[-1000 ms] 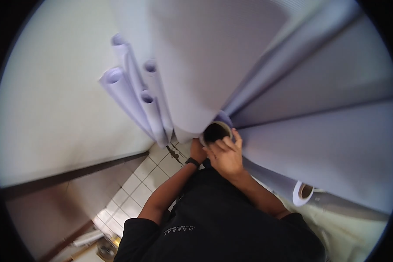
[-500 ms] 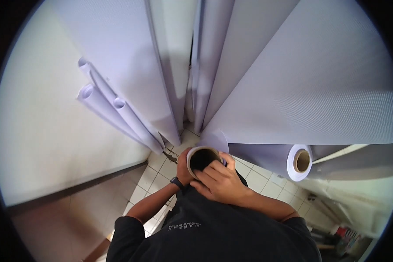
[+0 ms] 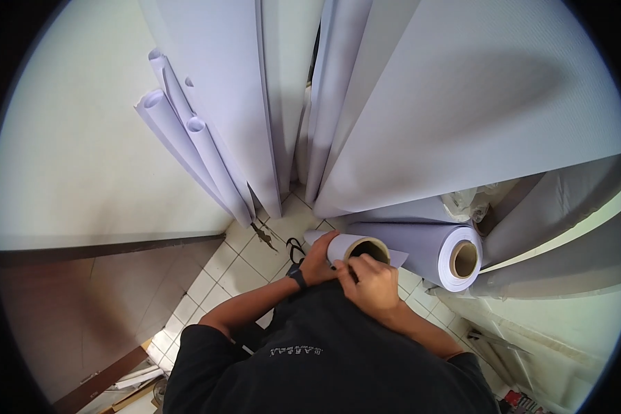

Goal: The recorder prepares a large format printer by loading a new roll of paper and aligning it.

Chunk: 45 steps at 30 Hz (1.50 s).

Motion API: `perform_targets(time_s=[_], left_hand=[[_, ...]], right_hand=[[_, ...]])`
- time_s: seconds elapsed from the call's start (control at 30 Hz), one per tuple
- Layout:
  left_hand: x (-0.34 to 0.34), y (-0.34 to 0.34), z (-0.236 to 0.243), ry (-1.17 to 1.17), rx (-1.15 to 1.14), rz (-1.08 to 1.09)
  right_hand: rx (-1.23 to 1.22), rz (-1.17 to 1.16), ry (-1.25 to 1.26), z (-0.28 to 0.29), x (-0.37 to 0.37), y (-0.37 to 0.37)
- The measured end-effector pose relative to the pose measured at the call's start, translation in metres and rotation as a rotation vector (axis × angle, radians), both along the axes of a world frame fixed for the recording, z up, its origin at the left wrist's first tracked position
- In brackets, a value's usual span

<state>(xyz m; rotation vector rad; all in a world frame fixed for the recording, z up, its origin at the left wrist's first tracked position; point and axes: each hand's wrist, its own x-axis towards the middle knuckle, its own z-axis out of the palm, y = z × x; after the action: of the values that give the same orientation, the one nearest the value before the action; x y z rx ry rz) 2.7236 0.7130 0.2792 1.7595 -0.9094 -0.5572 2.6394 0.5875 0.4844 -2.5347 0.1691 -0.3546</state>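
Observation:
A white paper roll [image 3: 339,247] with a cardboard core stands tilted in front of my body, its open end up. Around its left side wraps my left hand [image 3: 317,263], with a dark watch on the wrist. At the near rim of the core, the curled fingers of my right hand [image 3: 374,290] grip the roll's edge; some fingertips are hidden inside the opening. A loose edge of white sheet shows just right of the core. Beside it on the right is a thicker white roll [image 3: 448,276], also on a brown core. The lower part of the held roll is hidden.
Several tall white rolls and sheets [image 3: 221,103] stand ahead, and narrower rolls [image 3: 210,148] lean at the left. Grey wrapped rolls [image 3: 573,262] and clear plastic [image 3: 470,201] are on the right. On the tiled floor [image 3: 245,269] a black sandal [image 3: 294,250] shows.
The held roll has tipped over to the right, and both hands have moved rightward with it. My right hand's fingers have curled more tightly at the rim. The view has shifted.

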Motion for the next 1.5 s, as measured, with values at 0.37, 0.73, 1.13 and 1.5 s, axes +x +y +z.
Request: perform_targets(time_s=[0.37,0.73,1.13,1.5], left_hand=[[-0.015,-0.043,-0.020,0.056,0.032,-0.033],[-0.045,-0.090,-0.041,0.120,0.036,0.354],[-0.032,-0.151,0.010,0.126,-0.073,0.311],[-0.025,-0.179,-0.023,0.243,-0.073,0.459]], right_hand=[[-0.122,0.025,0.142,0.015,-0.035,-0.041],[-0.165,-0.007,0.063,0.001,-0.026,-0.072],[-0.168,-0.335,-0.160,-0.004,0.015,-0.097],[-0.224,-0.263,-0.049,-0.017,0.040,-0.123]])
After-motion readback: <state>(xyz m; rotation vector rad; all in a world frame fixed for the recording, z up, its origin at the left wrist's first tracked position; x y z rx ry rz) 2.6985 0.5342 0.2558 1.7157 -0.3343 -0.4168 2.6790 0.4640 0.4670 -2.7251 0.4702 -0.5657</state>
